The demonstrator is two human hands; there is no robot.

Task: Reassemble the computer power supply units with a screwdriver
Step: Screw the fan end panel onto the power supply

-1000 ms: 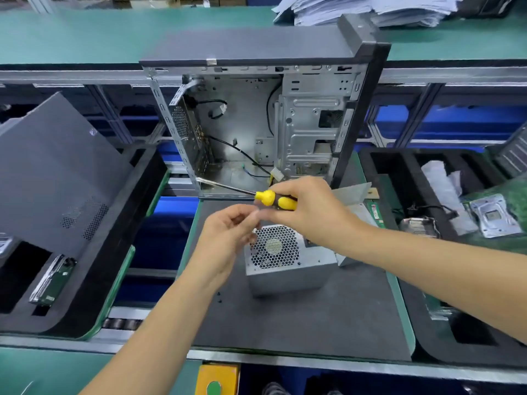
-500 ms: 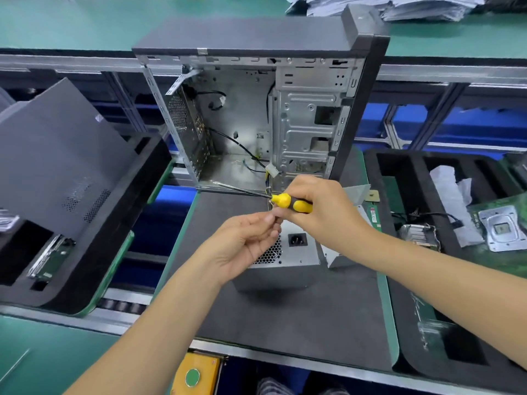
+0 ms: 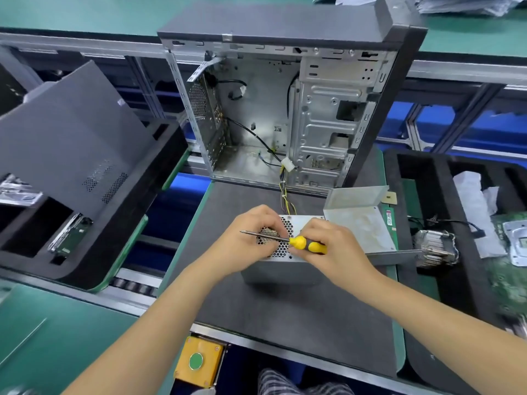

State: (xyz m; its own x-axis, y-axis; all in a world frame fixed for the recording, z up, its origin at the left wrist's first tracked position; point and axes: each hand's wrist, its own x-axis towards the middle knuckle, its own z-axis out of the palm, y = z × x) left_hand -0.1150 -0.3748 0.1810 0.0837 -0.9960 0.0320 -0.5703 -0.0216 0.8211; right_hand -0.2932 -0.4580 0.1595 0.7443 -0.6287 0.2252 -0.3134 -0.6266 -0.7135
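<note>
My right hand (image 3: 333, 246) curls round the yellow-and-black handle of the screwdriver (image 3: 302, 243), its thin steel shaft lying level and pointing left. My left hand (image 3: 251, 238) rests on the power supply unit (image 3: 288, 263), fingers bent over its honeycomb-perforated face; whether they pinch anything I cannot tell. The unit is a dull grey sheet-metal box, standing mid-worktop (image 3: 285, 312) on the dark matte mat, its coloured wire bundle (image 3: 285, 192) running to the open bare-metal computer case (image 3: 285, 109) at the far edge.
</note>
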